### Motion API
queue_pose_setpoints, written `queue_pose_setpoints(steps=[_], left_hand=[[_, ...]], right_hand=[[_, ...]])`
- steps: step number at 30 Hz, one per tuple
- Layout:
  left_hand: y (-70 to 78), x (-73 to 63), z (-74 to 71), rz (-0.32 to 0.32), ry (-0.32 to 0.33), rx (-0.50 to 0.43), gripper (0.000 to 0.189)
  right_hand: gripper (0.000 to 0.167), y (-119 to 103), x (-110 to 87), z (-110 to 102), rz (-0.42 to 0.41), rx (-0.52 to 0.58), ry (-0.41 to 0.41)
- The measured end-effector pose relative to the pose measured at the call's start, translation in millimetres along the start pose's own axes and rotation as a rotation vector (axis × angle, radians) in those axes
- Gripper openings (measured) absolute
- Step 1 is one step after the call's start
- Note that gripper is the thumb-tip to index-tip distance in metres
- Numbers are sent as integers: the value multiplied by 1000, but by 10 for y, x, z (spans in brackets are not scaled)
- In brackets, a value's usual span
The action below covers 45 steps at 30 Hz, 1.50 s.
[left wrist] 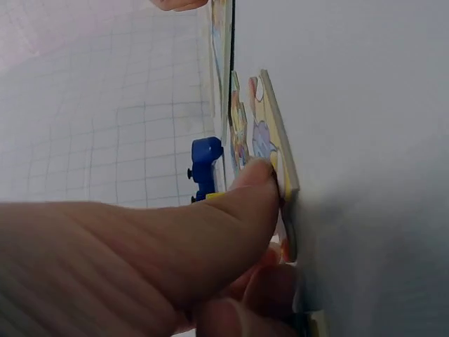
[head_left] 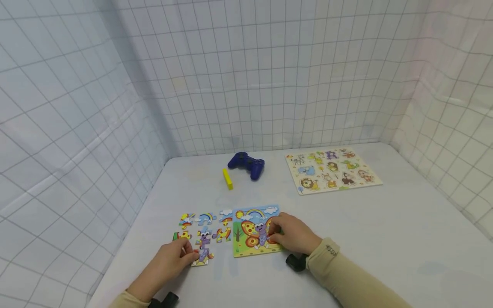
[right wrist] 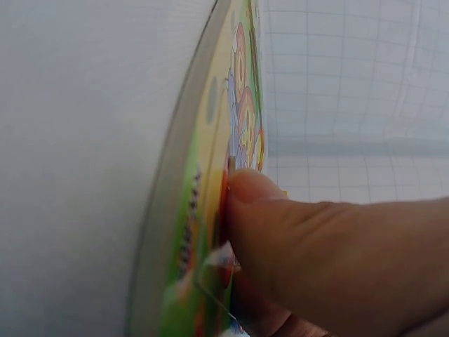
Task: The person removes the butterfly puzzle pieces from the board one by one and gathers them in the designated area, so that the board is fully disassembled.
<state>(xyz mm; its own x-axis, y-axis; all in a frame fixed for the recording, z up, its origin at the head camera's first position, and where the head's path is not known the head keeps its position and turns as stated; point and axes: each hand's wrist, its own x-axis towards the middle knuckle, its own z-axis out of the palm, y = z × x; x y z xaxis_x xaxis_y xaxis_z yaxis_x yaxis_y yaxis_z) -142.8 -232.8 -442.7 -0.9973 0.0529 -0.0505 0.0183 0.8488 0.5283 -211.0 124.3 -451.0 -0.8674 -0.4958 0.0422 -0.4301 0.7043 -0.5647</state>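
My left hand (head_left: 173,259) is at the front of a loose group of butterfly jigsaw pieces (head_left: 205,236) lying in rows left of the board. Its thumb and curled fingers pinch a puzzle piece, mostly hidden by the hand, beside the bottom-middle piece (left wrist: 269,140). Over the right side of the square butterfly puzzle board (head_left: 246,252), my right hand (head_left: 290,233) pinches another puzzle piece. A thin edge of that piece (right wrist: 232,164) shows at the thumb tip in the right wrist view; the rest is covered by fingers. The board's picture shows a purple butterfly, sun and rainbow.
Behind the puzzle lie a yellow block (head_left: 227,179) and a dark blue game controller (head_left: 247,164). An animal puzzle board (head_left: 335,171) lies at the back right. White grid-patterned cloth walls (head_left: 269,77) enclose the white tabletop (head_left: 366,239) at the back and sides.
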Motion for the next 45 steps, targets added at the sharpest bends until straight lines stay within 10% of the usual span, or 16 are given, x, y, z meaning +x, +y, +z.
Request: queue_pose_setpoints(steps=[8, 20, 26, 33, 45], left_hand=[[117, 23, 38, 36, 14, 2, 30], [1114, 347, 481, 412, -167, -74, 14], [1154, 517, 764, 372, -133, -12, 12], [1170, 553, 924, 389, -28, 19, 4], [1174, 547, 927, 456, -16, 44, 24]], right_hand=[[12, -7, -3, 6, -14, -11, 3], [14, 13, 7, 38, -19, -9, 4], [11, 33, 26, 74, -33, -1, 58], [18, 118, 74, 55, 45, 20, 301], [50, 189, 80, 2, 125, -146, 112]])
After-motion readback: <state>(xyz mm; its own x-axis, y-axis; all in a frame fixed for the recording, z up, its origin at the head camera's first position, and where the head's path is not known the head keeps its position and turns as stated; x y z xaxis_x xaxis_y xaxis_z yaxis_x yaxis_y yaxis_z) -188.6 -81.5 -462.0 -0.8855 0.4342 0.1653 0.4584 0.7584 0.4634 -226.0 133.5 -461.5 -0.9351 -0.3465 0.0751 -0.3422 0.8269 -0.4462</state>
